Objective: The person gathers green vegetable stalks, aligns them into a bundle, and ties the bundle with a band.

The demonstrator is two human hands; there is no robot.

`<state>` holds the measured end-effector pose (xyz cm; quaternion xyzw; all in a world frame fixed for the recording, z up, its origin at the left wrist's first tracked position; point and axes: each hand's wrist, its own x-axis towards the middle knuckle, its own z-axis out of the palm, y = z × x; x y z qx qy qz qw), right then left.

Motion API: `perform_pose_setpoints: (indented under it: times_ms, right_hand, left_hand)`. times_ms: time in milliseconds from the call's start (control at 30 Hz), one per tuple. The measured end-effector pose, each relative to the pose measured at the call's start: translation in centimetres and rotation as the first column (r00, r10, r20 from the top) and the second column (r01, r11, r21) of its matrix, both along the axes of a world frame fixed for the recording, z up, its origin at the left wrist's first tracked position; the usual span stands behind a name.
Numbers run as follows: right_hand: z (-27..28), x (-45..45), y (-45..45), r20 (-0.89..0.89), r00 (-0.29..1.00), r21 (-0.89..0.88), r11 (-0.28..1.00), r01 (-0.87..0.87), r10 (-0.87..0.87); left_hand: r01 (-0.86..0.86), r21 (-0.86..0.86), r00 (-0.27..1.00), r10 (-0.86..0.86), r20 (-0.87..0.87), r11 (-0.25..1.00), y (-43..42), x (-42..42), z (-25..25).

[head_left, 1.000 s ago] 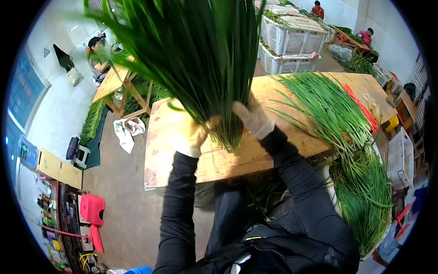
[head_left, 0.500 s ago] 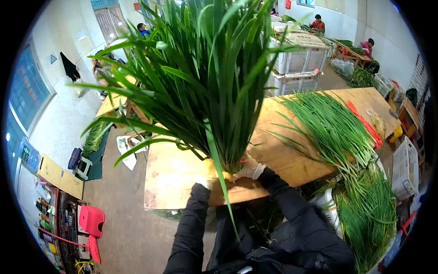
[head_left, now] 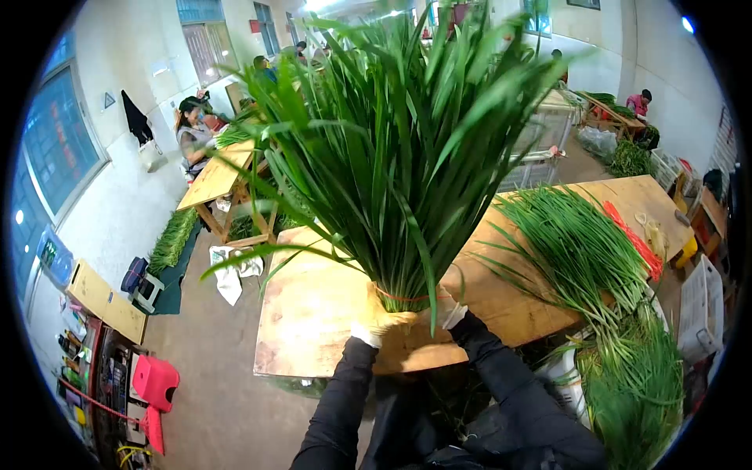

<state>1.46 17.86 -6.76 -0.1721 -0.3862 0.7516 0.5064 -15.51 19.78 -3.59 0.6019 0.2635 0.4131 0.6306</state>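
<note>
A thick bunch of garlic chives [head_left: 399,211] stands upright above the near part of the wooden table [head_left: 313,313], its long flat leaves fanning upward. A thin red band [head_left: 403,298] circles it near the base. My left hand [head_left: 384,317], in a pale yellowish glove, is closed round the lower left of the bunch. On the other side my right hand [head_left: 449,308], in a whitish glove, grips the base too, its fingers partly hidden by stalks and a drooping leaf. The cut ends are hidden by my hands.
A loose pile of chives [head_left: 576,243] lies at the table's right, beside red ties [head_left: 633,241]. More greens [head_left: 630,380] fill a container below it. White crates [head_left: 540,141] stand behind. A person [head_left: 193,137] works at another table [head_left: 219,176]. A red stool [head_left: 155,381] stands at left.
The bunch has turned and shifted slightly right, and its red band shows more fully. My view has tilted up, bringing in more of the room and the person at left.
</note>
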Motion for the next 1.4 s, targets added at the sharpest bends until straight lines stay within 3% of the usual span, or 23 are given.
perform_pose_setpoints:
  times_ms: [33,67,167,200,267,300,333,400,467,533,600,667,733,800,833,900,967,1000,1033,1100,1200,1367,1400]
  right_hand:
    - [0.1,0.1,-0.1,0.019,1.000,0.003,1.000,0.002,-0.002]
    - [0.2,0.1,-0.4,0.039,0.999,0.008,1.000,0.010,-0.010]
    - [1.4,0.3,-1.4,0.180,0.981,0.094,0.994,0.060,-0.076]
    - [2.4,0.1,-2.2,0.263,0.957,0.159,0.984,0.078,-0.118]
    - [6.1,-0.4,-4.7,0.590,0.726,0.448,0.892,0.069,-0.353]
    - [7.9,-0.9,-6.2,0.661,0.589,0.547,0.836,0.046,-0.465]
    - [11.1,-1.5,-8.5,0.625,0.713,0.386,0.920,0.070,-0.316]
    - [12.8,-3.3,-12.5,0.430,0.716,0.525,0.797,0.297,-0.550]
    - [14.7,-3.8,-15.4,0.529,0.511,0.702,0.688,0.185,-0.677]
    - [14.1,-4.8,-18.4,0.679,0.296,0.682,0.726,0.084,-0.672]
    - [11.5,-6.5,-18.9,0.787,0.288,0.553,0.831,0.062,-0.545]
    - [10.0,-8.5,-19.4,0.785,0.151,0.616,0.781,-0.103,-0.600]
    - [10.0,-10.5,-20.4,0.756,0.125,0.655,0.740,-0.155,-0.643]
    - [10.2,-11.2,-21.0,0.772,0.178,0.635,0.754,-0.167,-0.610]
    - [11.0,-10.7,-20.7,0.790,0.213,0.613,0.736,-0.287,-0.575]
    - [11.7,-8.9,-19.7,0.791,0.377,0.608,0.683,-0.404,-0.481]
    - [12.0,-6.5,-19.0,0.707,0.652,0.502,0.844,-0.191,-0.273]
    - [11.7,-5.5,-18.5,0.567,0.811,0.337,0.939,-0.067,-0.146]
    - [11.3,-4.9,-17.4,0.520,0.805,0.353,0.930,0.100,-0.284]
    - [11.1,-4.0,-15.3,0.479,0.715,0.439,0.844,0.308,-0.510]
    - [13.8,-4.1,-12.1,0.465,0.481,0.706,0.639,0.304,-0.743]
    - [17.6,-7.3,-5.8,0.801,0.141,0.581,0.812,0.057,-0.582]
    - [17.9,-8.2,-4.5,0.841,-0.024,0.538,0.840,-0.067,-0.540]
  left_hand:
    - [0.016,0.240,0.991,0.016,-0.133,0.971,-1.1,-0.2,2.1]
    - [-0.144,0.135,0.989,0.146,-0.003,0.980,-1.4,0.3,-1.0]
    - [-0.140,0.131,0.986,0.151,-0.076,0.981,-1.5,0.1,-0.2]
    - [-0.184,0.274,0.978,0.203,-0.044,0.944,-1.9,0.0,0.1]
    - [-0.219,0.397,0.970,0.244,-0.013,0.891,-3.5,-0.2,2.1]
    - [-0.079,0.124,0.996,0.082,-0.019,0.989,-5.3,-0.6,5.1]
    - [0.075,-0.156,0.997,-0.072,0.025,0.985,-6.6,-1.1,7.2]
    - [0.283,-0.251,0.958,-0.284,0.033,0.926,-7.7,-3.0,7.0]
    - [0.388,-0.502,0.916,-0.263,0.302,0.773,-10.8,-4.3,8.4]
    - [0.306,-0.620,0.945,-0.152,0.289,0.723,-11.8,-6.0,8.4]
    - [0.110,-0.609,0.994,-0.102,0.049,0.785,-9.7,-7.6,5.9]
    - [0.096,-0.579,0.992,-0.125,-0.011,0.810,-9.2,-10.0,4.7]
    - [0.070,-0.301,0.981,-0.121,-0.153,0.951,-8.9,-11.7,5.2]
    - [-0.156,-0.393,0.815,-0.107,-0.570,0.906,-8.9,-12.9,7.9]
    - [-0.148,-0.275,0.915,0.025,-0.403,0.950,-9.6,-13.1,8.3]
    - [-0.223,0.151,0.795,0.270,-0.543,0.963,-9.4,-12.2,7.8]
    - [-0.148,0.485,0.651,0.454,-0.608,0.862,-11.5,-9.8,11.1]
    - [-0.111,0.740,0.561,0.657,-0.504,0.663,-12.0,-9.2,9.5]
    - [-0.128,0.716,0.598,0.629,-0.497,0.687,-13.0,-8.2,10.3]
    - [-0.126,0.682,0.573,0.614,-0.543,0.721,-14.3,-7.4,10.5]
    - [-0.199,0.754,0.542,0.711,-0.448,0.626,-14.3,-7.9,8.9]
    - [-0.185,0.903,0.529,0.814,-0.240,0.387,-15.2,-7.1,7.4]
    - [-0.188,0.905,0.549,0.805,-0.225,0.382,-15.3,-7.0,7.4]
